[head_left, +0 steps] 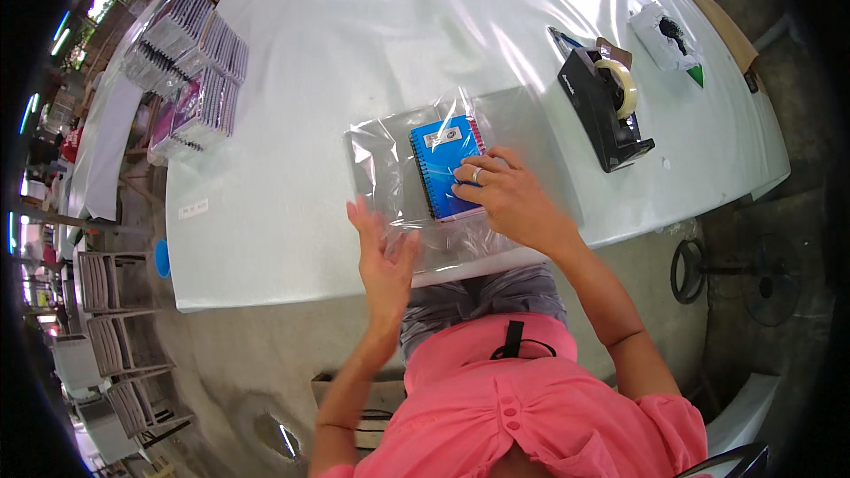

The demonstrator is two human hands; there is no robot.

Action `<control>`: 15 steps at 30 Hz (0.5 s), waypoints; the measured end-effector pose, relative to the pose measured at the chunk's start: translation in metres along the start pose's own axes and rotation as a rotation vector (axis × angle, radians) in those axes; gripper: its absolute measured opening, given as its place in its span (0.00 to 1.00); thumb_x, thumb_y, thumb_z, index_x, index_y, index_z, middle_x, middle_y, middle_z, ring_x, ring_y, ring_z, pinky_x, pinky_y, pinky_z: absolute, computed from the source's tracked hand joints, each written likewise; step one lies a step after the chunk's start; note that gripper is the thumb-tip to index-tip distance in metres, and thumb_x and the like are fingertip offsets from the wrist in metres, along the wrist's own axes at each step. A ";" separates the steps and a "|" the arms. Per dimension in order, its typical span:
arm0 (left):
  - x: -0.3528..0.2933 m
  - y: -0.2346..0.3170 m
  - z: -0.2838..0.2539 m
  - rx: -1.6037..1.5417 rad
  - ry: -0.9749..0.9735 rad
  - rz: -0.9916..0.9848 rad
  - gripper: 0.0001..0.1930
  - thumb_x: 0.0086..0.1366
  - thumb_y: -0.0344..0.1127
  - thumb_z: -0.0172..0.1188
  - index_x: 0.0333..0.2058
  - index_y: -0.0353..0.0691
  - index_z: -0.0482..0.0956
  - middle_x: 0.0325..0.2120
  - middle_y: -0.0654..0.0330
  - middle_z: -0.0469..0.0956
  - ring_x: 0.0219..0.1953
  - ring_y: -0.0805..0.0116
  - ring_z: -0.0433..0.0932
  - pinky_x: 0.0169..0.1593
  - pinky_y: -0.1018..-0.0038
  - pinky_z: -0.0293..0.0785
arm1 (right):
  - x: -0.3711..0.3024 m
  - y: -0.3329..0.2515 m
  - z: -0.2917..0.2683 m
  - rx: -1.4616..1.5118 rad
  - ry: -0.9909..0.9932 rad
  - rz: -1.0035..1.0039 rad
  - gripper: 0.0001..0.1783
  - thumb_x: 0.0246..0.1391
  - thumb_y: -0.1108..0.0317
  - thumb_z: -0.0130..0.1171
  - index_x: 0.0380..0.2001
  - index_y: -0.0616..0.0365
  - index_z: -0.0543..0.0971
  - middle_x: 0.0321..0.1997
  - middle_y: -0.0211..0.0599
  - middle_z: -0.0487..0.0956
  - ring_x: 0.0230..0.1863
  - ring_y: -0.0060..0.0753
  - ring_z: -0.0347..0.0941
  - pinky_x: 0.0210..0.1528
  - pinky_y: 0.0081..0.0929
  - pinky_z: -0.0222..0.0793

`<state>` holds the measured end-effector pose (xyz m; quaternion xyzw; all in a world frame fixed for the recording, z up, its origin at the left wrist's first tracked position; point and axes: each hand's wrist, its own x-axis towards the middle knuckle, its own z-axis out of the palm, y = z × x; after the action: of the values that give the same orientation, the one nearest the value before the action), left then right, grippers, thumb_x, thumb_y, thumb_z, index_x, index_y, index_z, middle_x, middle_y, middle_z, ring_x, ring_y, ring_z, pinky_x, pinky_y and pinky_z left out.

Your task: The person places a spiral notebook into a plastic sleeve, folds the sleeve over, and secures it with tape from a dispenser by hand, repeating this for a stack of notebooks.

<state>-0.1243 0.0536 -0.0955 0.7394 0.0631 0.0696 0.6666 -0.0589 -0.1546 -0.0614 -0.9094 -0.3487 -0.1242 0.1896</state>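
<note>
1. Right, your counter point(274, 248) has a glossy white cover and spreads out in front of you, its near edge running just before your waist.
2. Stacks of wrapped notebooks point(208, 44), spiral-bound, stand along the counter's left edge, toward the far left corner.
3. Clear plastic film point(536, 137) lies wrinkled and shiny by the middle of the near edge, reaching down to that edge.
4. A black tape dispenser point(589, 111) stands on the right part of the counter, apart from the film.
5. Your left hand point(382, 265) has thumb and fingers spread apart over the film's near left corner; you can't tell whether it touches.
6. Your right hand point(515, 199) comes in from the right with bent fingers over the notebook's lower right part; whether they pinch anything, you can't tell.
7. The blue notebook point(443, 159), spiral on its left side, lies within the film's outline near the middle of the near edge.
8. A pale tape roll point(628, 93) sits in the dispenser.
9. A small white label point(193, 209) lies near the counter's left edge.
10. A ring point(476, 174) circles one right finger.
</note>
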 end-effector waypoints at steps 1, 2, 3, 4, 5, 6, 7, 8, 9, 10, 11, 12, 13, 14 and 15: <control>-0.005 -0.003 0.006 -0.001 -0.004 0.003 0.38 0.65 0.24 0.57 0.69 0.40 0.47 0.70 0.52 0.43 0.68 0.54 0.55 0.61 0.67 0.65 | 0.001 -0.001 -0.003 0.054 -0.028 0.012 0.21 0.38 0.82 0.58 0.40 0.55 0.80 0.50 0.33 0.76 0.56 0.36 0.71 0.62 0.38 0.59; -0.010 -0.007 0.009 -0.129 0.081 -0.055 0.40 0.64 0.24 0.57 0.69 0.42 0.44 0.70 0.50 0.45 0.68 0.52 0.55 0.60 0.65 0.67 | 0.003 -0.002 -0.005 0.108 -0.059 0.021 0.21 0.37 0.82 0.58 0.40 0.57 0.80 0.50 0.36 0.75 0.55 0.39 0.70 0.59 0.37 0.62; -0.013 -0.009 0.010 -0.258 0.166 -0.114 0.42 0.63 0.23 0.58 0.70 0.43 0.42 0.69 0.49 0.48 0.68 0.51 0.54 0.59 0.64 0.69 | 0.004 -0.004 -0.005 0.104 -0.059 0.021 0.21 0.37 0.82 0.58 0.40 0.57 0.80 0.50 0.36 0.75 0.55 0.39 0.70 0.59 0.37 0.62; -0.016 -0.010 0.009 -0.261 0.164 -0.113 0.42 0.63 0.23 0.58 0.70 0.43 0.42 0.69 0.49 0.48 0.68 0.51 0.54 0.59 0.64 0.69 | 0.005 -0.005 -0.005 0.157 -0.076 0.050 0.19 0.40 0.81 0.58 0.39 0.59 0.79 0.50 0.37 0.74 0.54 0.42 0.71 0.57 0.37 0.64; -0.018 -0.009 0.008 -0.373 0.126 -0.152 0.39 0.63 0.21 0.55 0.69 0.42 0.46 0.68 0.49 0.51 0.67 0.52 0.58 0.59 0.65 0.69 | 0.007 -0.007 -0.005 0.212 -0.095 0.076 0.16 0.42 0.80 0.58 0.39 0.61 0.78 0.50 0.39 0.73 0.52 0.44 0.71 0.55 0.37 0.67; -0.020 -0.007 0.007 -0.486 0.086 -0.191 0.37 0.63 0.19 0.53 0.68 0.40 0.49 0.67 0.49 0.55 0.65 0.54 0.61 0.59 0.66 0.69 | 0.010 -0.009 -0.005 0.210 -0.096 0.074 0.16 0.42 0.80 0.58 0.39 0.61 0.78 0.50 0.39 0.73 0.52 0.44 0.71 0.55 0.37 0.67; -0.023 -0.004 0.007 -0.489 0.086 -0.191 0.37 0.63 0.19 0.53 0.68 0.40 0.49 0.67 0.49 0.55 0.65 0.54 0.61 0.59 0.66 0.69 | 0.014 -0.011 -0.005 0.321 -0.113 0.168 0.09 0.49 0.75 0.57 0.37 0.61 0.78 0.49 0.40 0.73 0.52 0.44 0.70 0.55 0.36 0.66; -0.025 0.003 0.005 -0.126 -0.057 -0.062 0.34 0.63 0.17 0.52 0.67 0.38 0.54 0.66 0.48 0.58 0.64 0.57 0.64 0.59 0.67 0.69 | 0.018 -0.014 -0.005 0.435 -0.126 0.262 0.07 0.56 0.70 0.55 0.34 0.62 0.79 0.48 0.40 0.73 0.51 0.44 0.69 0.54 0.36 0.64; -0.026 0.007 0.004 0.239 -0.198 0.068 0.31 0.63 0.16 0.50 0.65 0.36 0.59 0.65 0.48 0.61 0.63 0.59 0.66 0.59 0.68 0.69 | 0.021 -0.015 -0.003 0.433 -0.122 0.262 0.07 0.56 0.70 0.55 0.34 0.62 0.79 0.48 0.40 0.73 0.51 0.44 0.69 0.54 0.36 0.64; -0.028 0.003 0.007 0.238 -0.200 0.072 0.31 0.63 0.16 0.50 0.65 0.36 0.59 0.65 0.48 0.61 0.63 0.59 0.66 0.59 0.68 0.69 | 0.024 -0.014 0.000 0.505 -0.143 0.337 0.10 0.58 0.66 0.55 0.33 0.63 0.78 0.48 0.42 0.73 0.51 0.45 0.69 0.53 0.39 0.64; -0.029 -0.003 0.012 0.330 -0.267 0.188 0.29 0.62 0.17 0.51 0.63 0.36 0.63 0.64 0.46 0.61 0.64 0.61 0.65 0.59 0.69 0.68 | 0.028 -0.015 0.004 0.580 -0.162 0.406 0.14 0.60 0.61 0.55 0.33 0.63 0.78 0.47 0.43 0.73 0.51 0.46 0.69 0.52 0.42 0.64; -0.030 -0.006 0.013 0.421 -0.334 0.305 0.27 0.62 0.18 0.52 0.61 0.35 0.66 0.64 0.44 0.61 0.64 0.63 0.64 0.60 0.71 0.67 | 0.030 -0.018 0.009 0.581 -0.158 0.401 0.14 0.60 0.61 0.55 0.33 0.63 0.78 0.47 0.43 0.73 0.51 0.46 0.69 0.52 0.42 0.64; -0.032 -0.008 0.011 0.425 -0.330 0.309 0.27 0.62 0.18 0.52 0.61 0.35 0.66 0.64 0.44 0.61 0.64 0.63 0.64 0.60 0.71 0.67 | 0.032 -0.023 0.015 0.487 -0.139 0.399 0.16 0.59 0.58 0.58 0.32 0.63 0.78 0.46 0.41 0.73 0.47 0.45 0.70 0.50 0.40 0.65; -0.033 -0.009 0.011 0.493 -0.138 0.364 0.31 0.62 0.19 0.55 0.64 0.37 0.61 0.63 0.47 0.62 0.64 0.62 0.64 0.61 0.69 0.66 | 0.031 -0.024 0.017 0.387 -0.119 0.407 0.19 0.57 0.54 0.60 0.31 0.63 0.78 0.44 0.40 0.74 0.43 0.44 0.72 0.47 0.38 0.67; -0.032 -0.010 0.011 0.556 0.058 0.415 0.35 0.61 0.20 0.57 0.66 0.40 0.57 0.63 0.49 0.64 0.64 0.62 0.64 0.62 0.67 0.64 | 0.031 -0.024 0.016 0.384 -0.114 0.409 0.19 0.57 0.54 0.60 0.31 0.63 0.78 0.44 0.40 0.74 0.43 0.44 0.72 0.47 0.38 0.67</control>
<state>-0.1532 0.0378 -0.1067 0.8876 -0.0532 0.2050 0.4090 -0.0514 -0.1129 -0.0583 -0.9139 -0.1851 0.0365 0.3595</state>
